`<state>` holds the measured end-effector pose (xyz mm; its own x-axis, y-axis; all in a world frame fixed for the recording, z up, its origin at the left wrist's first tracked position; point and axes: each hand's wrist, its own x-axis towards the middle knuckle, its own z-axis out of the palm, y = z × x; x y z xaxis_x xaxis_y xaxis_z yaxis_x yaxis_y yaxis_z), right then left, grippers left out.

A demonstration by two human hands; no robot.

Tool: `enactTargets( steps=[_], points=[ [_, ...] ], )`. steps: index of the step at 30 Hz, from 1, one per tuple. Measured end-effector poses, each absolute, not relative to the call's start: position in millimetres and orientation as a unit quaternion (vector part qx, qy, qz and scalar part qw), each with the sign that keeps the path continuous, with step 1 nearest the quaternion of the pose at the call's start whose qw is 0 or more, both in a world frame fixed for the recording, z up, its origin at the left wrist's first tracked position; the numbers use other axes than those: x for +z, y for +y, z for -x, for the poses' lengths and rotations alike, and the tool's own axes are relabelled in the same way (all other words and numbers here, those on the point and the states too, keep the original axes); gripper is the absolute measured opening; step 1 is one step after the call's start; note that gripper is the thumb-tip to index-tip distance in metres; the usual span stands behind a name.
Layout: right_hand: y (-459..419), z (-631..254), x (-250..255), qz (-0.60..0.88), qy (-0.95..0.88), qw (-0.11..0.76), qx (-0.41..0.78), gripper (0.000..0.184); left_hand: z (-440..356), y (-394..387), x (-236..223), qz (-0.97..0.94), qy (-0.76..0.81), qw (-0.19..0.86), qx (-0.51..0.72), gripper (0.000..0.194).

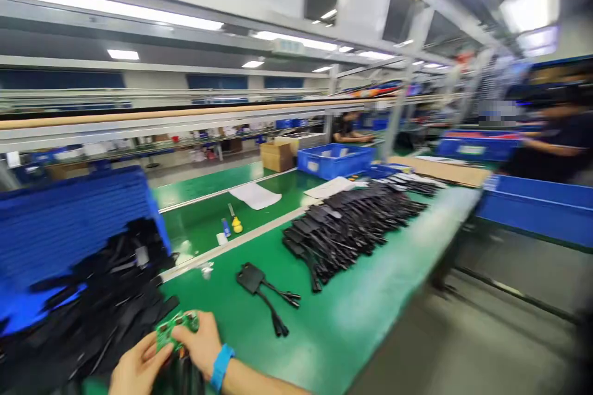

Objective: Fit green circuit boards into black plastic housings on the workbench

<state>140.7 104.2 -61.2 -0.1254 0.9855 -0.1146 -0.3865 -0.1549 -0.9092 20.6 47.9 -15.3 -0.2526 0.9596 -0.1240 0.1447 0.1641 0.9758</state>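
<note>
Both hands pinch a small green circuit board (pixel 177 328) at the bottom of the view, over the near edge of the green bench (pixel 319 333). My left hand (pixel 139 367) grips its lower left side. My right hand (pixel 204 342), with a blue band at the wrist, closes on its right side. Dark cables hang below the board, partly hidden by the fingers. To the right lies a single flat black box with cable leads (pixel 251 278). Left of my hands is a heap of black cabled parts (pixel 111 296), blurred.
A blue crate (pixel 152 197) stands behind the heap. Several black cabled units (pixel 352 222) lie in a long row. Beyond are a yellow-handled screwdriver (pixel 236 224), white paper (pixel 256 195), a blue bin (pixel 336 162) and a cardboard box (pixel 277 156). Other people sit at far right and at back.
</note>
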Motion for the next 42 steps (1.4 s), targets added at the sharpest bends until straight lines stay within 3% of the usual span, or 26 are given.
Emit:
enactTargets(
  steps=[2, 8, 12, 16, 17, 23, 26, 28, 30, 33, 38, 42],
  points=[
    [100.2, -145.7, -62.6, 0.381, -0.453, 0.538, 0.6, 0.03, -29.5, 38.3, -16.8, -0.46, 0.653, 0.37, 0.474, 0.041],
    [99.9, -161.5, -68.5, 0.35, -0.496, 0.516, 0.605, 0.034, -66.8, 37.2, -25.1, -0.49, 0.7, 0.216, 0.472, 0.013],
    [94.4, -163.7, -68.2, 0.319, -0.472, 0.51, 0.644, 0.037, -78.6, 29.5, -28.6, -0.473, 0.66, 0.241, 0.532, 0.029],
    [87.9, -167.2, -65.5, 0.268, -0.412, 0.471, 0.733, 0.046, -85.9, 19.5, -38.1, -0.431, 0.552, 0.381, 0.603, 0.083],
    [86.4, -168.9, -65.1, 0.263, -0.426, 0.456, 0.736, 0.048, -86.9, 17.2, -41.3, -0.418, 0.548, 0.396, 0.607, 0.089],
    [80.0, -179.3, -65.3, 0.27, -0.57, 0.314, 0.71, 0.063, -63.9, -3.9, -32.0, -0.38, 0.587, 0.362, 0.617, 0.075],
    [85.7, -183.4, -69.5, 0.285, -0.612, 0.265, 0.689, 0.069, -26.3, -30.9, -1.6, -0.402, 0.675, 0.307, 0.537, 0.076],
    [93.7, -184.2, -74.7, 0.316, -0.661, 0.253, 0.632, 0.069, 7.0, -53.6, 18.1, -0.424, 0.776, 0.214, 0.415, 0.075],
    [101.7, -183.5, -80.2, 0.338, -0.736, 0.243, 0.534, 0.063, 43.3, -74.9, 30.3, -0.421, 0.867, 0.11, 0.244, 0.074],
    [108.0, -182.9, -83.7, 0.347, -0.834, 0.248, 0.351, 0.058, 92.5, -97.3, 32.0, -0.372, 0.915, 0.072, 0.141, 0.076],
    [103.9, -197.6, -68.7, 0.365, -0.874, 0.263, 0.186, 0.064, 130.6, -104.0, 21.0, -0.327, 0.942, 0.044, 0.067, 0.079],
    [99.9, -212.0, -58.9, 0.381, -0.891, 0.1, 0.225, 0.041, 124.3, -78.6, 21.1, -0.439, 0.893, 0.017, 0.095, 0.057]
  ],
)
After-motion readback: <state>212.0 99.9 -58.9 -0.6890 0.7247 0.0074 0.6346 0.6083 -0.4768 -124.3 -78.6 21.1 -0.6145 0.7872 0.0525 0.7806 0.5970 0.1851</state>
